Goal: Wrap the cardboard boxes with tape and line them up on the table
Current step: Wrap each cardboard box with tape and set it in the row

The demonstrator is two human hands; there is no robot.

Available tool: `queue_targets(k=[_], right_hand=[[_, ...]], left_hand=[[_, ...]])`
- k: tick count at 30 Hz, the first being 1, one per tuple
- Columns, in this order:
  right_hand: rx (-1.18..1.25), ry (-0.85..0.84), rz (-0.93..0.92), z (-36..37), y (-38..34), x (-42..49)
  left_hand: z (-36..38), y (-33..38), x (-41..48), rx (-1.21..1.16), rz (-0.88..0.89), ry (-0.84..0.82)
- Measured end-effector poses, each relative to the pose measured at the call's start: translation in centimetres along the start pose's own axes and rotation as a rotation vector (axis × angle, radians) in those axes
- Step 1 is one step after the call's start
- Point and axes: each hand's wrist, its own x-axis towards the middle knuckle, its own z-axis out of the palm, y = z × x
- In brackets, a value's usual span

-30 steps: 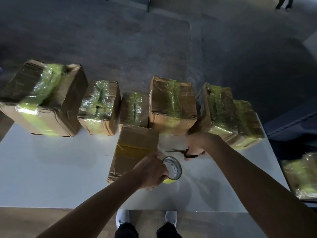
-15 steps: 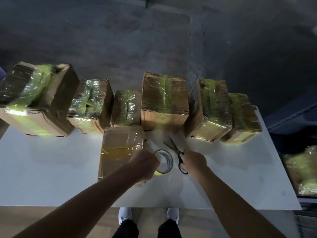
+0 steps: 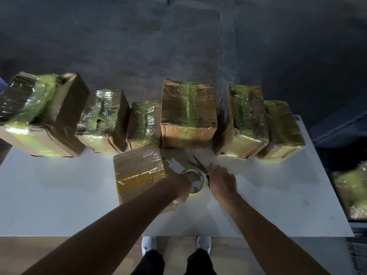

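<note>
A cardboard box [image 3: 139, 171] partly wrapped in clear tape stands at the middle of the white table [image 3: 59, 205]. Right beside it my left hand [image 3: 176, 185] grips a roll of clear tape [image 3: 195, 180], and a strip of tape runs from the roll to the box. My right hand [image 3: 222, 180] holds black scissors [image 3: 199, 165] by their handles, blades open and pointing away, just above the roll. Along the table's far edge stands a row of several taped boxes [image 3: 187, 114].
The table's far edge is filled by the row of boxes. A dark bin with more wrapped items [image 3: 351, 193] sits off the table's right side. My feet [image 3: 174, 245] stand at the near edge. Dark floor lies beyond.
My right hand has swung the scissors from pointing left to pointing away and has drawn nearer the roll. My left hand has stayed on the roll.
</note>
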Motion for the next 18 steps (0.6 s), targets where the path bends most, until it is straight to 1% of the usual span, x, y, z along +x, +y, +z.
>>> queue_targets(k=[1,3,6,8,9,10,11,13,15,16,18], right_hand=[[0.024,-0.012,-0.027,-0.4,-0.1,0.2],[0.145,-0.063,-0.072,-1.2,-0.7,0.8],[0.373,-0.058,-0.078,-2.8,-2.1,2.0],[0.576,-0.005,-0.091,-3.7,-3.3,2.4],[0.67,0.004,-0.092,-4.1,-3.9,2.6],[0.741,-0.021,-0.096,-4.5,-4.6,2.8],[0.788,-0.069,-0.111,-4.8,-5.3,3.1],[0.873,-0.158,-0.16,-5.5,-6.9,3.5],[1.005,-0.245,-0.132,-5.9,-8.3,3.6],[1.062,-0.301,-0.108,-6.1,-9.0,3.6],[1.112,-0.416,-0.054,-6.1,-10.1,3.5]], left_hand=[[0.1,-0.1,0.1,-0.02,0.028,0.019],[0.5,-0.2,0.0,-0.078,0.062,0.158],[0.9,-0.5,-1.2,-0.147,0.134,0.534],[1.8,-1.2,-2.1,-0.136,0.18,0.843],[2.4,-1.7,-2.6,-0.159,0.165,0.98],[3.0,-2.4,-3.2,-0.193,0.112,1.071],[3.5,-3.2,-3.9,-0.227,0.019,1.12],[4.4,-4.9,-5.3,-0.286,-0.207,1.14],[5.3,-6.4,-6.4,-0.37,-0.378,1.057],[5.9,-6.8,-6.8,-0.415,-0.417,1.0],[7.4,-7.4,-6.9,-0.449,-0.436,0.913]])
